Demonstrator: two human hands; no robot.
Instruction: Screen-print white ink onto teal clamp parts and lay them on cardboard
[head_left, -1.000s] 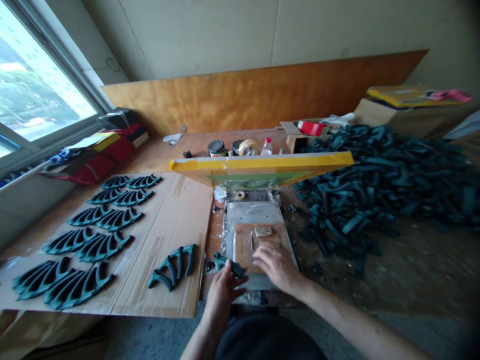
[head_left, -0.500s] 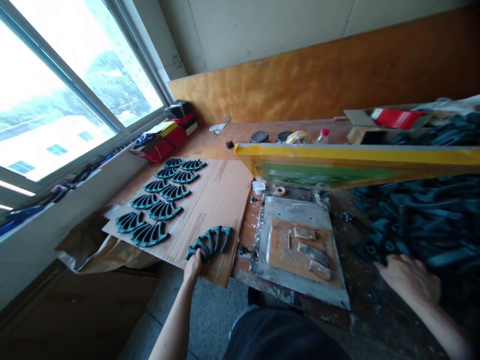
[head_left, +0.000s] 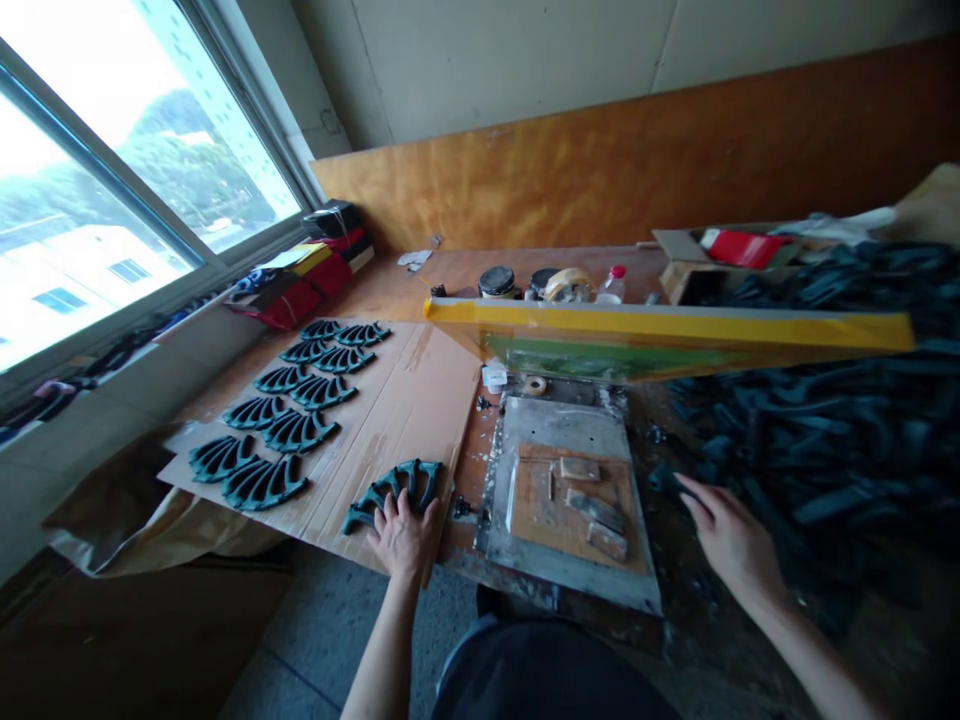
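My left hand [head_left: 405, 538] lies with spread fingers on a small fan of dark green curved pieces [head_left: 426, 482] near the front of the cardboard sheet [head_left: 390, 400]. To the right, my right hand [head_left: 739, 550] pinches one dark green curved piece [head_left: 664, 477] at the edge of a large heap of similar pieces [head_left: 832, 430]; most of that piece is dark against the heap. Further left on the cardboard, several fans of the same pieces [head_left: 300, 428] are set out in two rows.
Between my hands sits a grey metal plate [head_left: 525, 425] bearing a brown board and small blocks. Above its far end a yellow-edged screen frame [head_left: 660, 325] is tilted up. Behind it stand a black-lidded jar [head_left: 497, 282], a red-capped bottle [head_left: 613, 285] and an open carton [head_left: 679, 262].
My left hand has gone from gripping the near end of the small fan to spreading over it. My right hand has moved left from the heap, now with a dark green piece in its fingers.
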